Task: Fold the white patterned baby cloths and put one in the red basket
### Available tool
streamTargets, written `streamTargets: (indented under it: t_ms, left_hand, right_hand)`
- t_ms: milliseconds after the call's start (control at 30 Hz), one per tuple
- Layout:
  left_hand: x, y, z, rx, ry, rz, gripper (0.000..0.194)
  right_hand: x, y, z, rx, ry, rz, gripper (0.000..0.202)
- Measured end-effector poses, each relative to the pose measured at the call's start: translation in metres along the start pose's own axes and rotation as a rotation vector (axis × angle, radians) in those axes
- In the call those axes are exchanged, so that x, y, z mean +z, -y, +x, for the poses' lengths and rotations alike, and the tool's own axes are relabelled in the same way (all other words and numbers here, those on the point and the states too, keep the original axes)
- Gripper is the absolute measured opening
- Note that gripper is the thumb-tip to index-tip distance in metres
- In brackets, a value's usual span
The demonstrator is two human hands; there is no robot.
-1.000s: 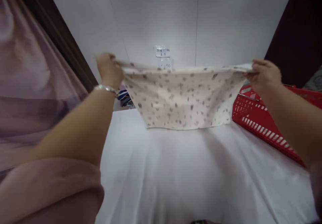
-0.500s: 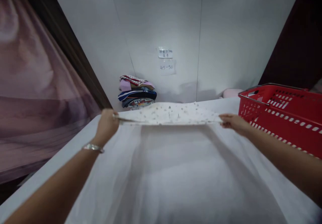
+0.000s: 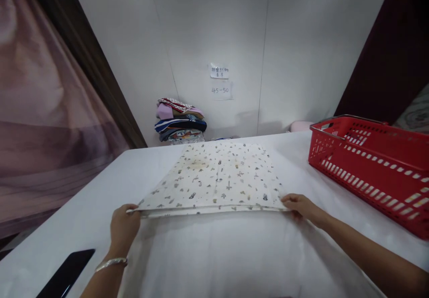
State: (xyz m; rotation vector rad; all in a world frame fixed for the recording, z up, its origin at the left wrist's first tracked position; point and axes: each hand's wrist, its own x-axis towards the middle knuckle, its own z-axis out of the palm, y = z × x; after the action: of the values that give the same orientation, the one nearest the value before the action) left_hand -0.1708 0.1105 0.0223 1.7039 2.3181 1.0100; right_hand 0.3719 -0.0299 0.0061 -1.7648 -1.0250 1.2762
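A folded white cloth (image 3: 224,177) with small grey and tan printed motifs stretches across the white table, its far part lying on the surface. My left hand (image 3: 124,228), with a silver bracelet at the wrist, is closed on the cloth's near left corner. The near right corner is pinched by my right hand (image 3: 301,207). Between the two hands the near edge is taut and slightly raised, showing at least two layers. Whether the cloth is a sheet or a garment I cannot tell.
A red plastic basket (image 3: 362,168) stands on the right of the white table (image 3: 214,253). Folded clothes (image 3: 181,121) are stacked at the far edge by the wall. A black phone (image 3: 69,273) lies at the near left. A pinkish curtain (image 3: 43,110) hangs on the left.
Both hands have come down and nearer with the cloth's near edge. The cloth, seen nearly edge-on before, now spreads flatter over the table. The phone has come into view.
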Motion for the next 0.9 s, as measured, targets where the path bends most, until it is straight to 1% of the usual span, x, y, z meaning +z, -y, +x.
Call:
streamTargets:
  t_ms: [133,200,267,333,367,400,467,500,533,567,633,700,733,767,833,867,900]
  left_hand:
    - [-0.003,0.024,-0.012,-0.012,0.024,0.101,0.016]
    - [-0.002,0.035,-0.015,-0.053,0.084,0.116,0.014]
    - [-0.003,0.042,-0.014,-0.104,0.179,0.115,0.012]
    - [-0.005,0.042,-0.013,-0.121,0.259,0.132,0.012]
    - [-0.006,0.038,-0.013,-0.097,0.262,0.153,0.014]
    - [-0.006,0.030,-0.015,-0.053,0.242,0.174,0.019]
    - [-0.003,0.006,-0.028,0.084,0.164,0.176,0.029]
    - [0.001,-0.010,-0.041,0.149,0.145,0.146,0.031]
    - [0.007,-0.029,-0.058,0.220,0.161,0.084,0.030]
    - [0.015,-0.049,-0.078,0.311,0.207,0.011,0.028]
    - [0.031,-0.091,-0.125,0.527,0.369,-0.112,0.027]
    - [0.046,-0.133,-0.173,0.727,0.537,-0.178,0.034]
    - [0.053,-0.152,-0.194,0.819,0.592,-0.203,0.040]
    - [0.060,-0.171,-0.211,0.889,0.612,-0.225,0.045]
    - [0.072,-0.204,-0.235,0.956,0.589,-0.256,0.053]
    - [0.078,-0.218,-0.241,0.964,0.571,-0.258,0.051]
    - [0.083,-0.230,-0.245,0.955,0.557,-0.250,0.045]
  right_hand:
    - [0.019,-0.013,-0.023,0.001,0.073,0.000,0.033]
    - [0.026,-0.019,-0.032,0.016,0.098,0.004,0.034]
    - [0.030,-0.022,-0.038,0.019,0.086,0.039,0.034]
    - [0.032,-0.021,-0.042,0.043,0.060,0.074,0.036]
    - [0.032,-0.020,-0.043,0.056,0.050,0.082,0.037]
    - [0.032,-0.019,-0.044,0.055,0.041,0.089,0.038]
    - [0.032,-0.016,-0.044,0.017,0.023,0.096,0.039]
    - [0.032,-0.014,-0.044,-0.004,0.016,0.092,0.039]
    - [0.033,-0.013,-0.044,-0.020,0.012,0.087,0.038]
    - [0.034,-0.012,-0.043,-0.024,0.012,0.079,0.037]
    - [0.036,-0.010,-0.043,-0.017,0.019,0.067,0.037]
    - [0.037,-0.006,-0.044,-0.038,0.019,0.079,0.038]
    - [0.038,-0.003,-0.045,-0.058,0.017,0.086,0.040]
    - [0.038,0.001,-0.045,-0.082,0.016,0.094,0.041]
    - [0.038,0.010,-0.048,-0.133,0.019,0.112,0.042]
    - [0.038,0.014,-0.050,-0.151,0.021,0.117,0.041]
    - [0.038,0.018,-0.052,-0.169,0.024,0.116,0.041]
